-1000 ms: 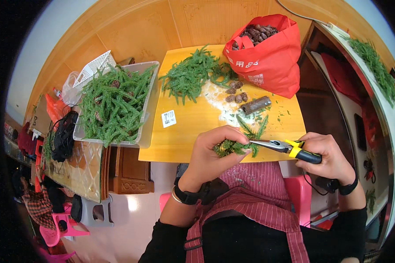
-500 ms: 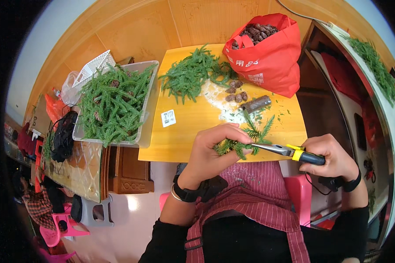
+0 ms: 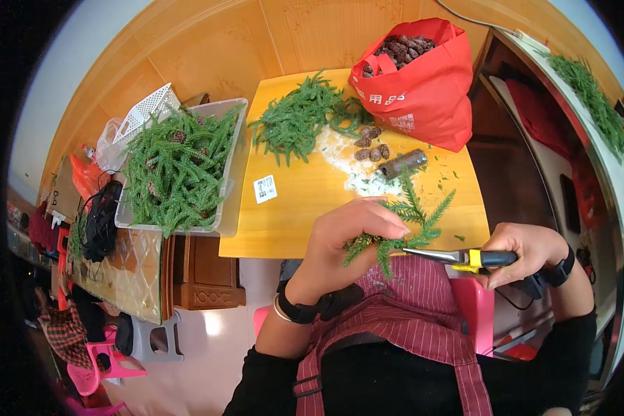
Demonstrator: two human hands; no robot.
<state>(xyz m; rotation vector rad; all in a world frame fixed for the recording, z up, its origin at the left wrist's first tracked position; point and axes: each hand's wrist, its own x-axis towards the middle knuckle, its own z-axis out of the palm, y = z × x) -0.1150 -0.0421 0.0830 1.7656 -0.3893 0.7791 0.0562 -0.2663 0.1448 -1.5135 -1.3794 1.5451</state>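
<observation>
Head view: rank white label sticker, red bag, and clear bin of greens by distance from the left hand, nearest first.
1. White label sticker, on the yellow table up-left of the left hand.
2. Clear bin of greens, far left.
3. Red bag, top right corner.

On the yellow tabletop [image 3: 305, 208] we see a heap of green sprigs [image 3: 299, 119], a few pine cones [image 3: 371, 144], a brown log bit [image 3: 402, 164] & a small white label [image 3: 265, 188]. Red bag [image 3: 423, 90] w/ more cones sits at the far right corner. To the left, a grey tray [image 3: 230, 187] full of greenery, a white basket [image 3: 149, 109] just beyond it. Pink stools [image 3: 93, 374] on the floor, lower left.
</observation>
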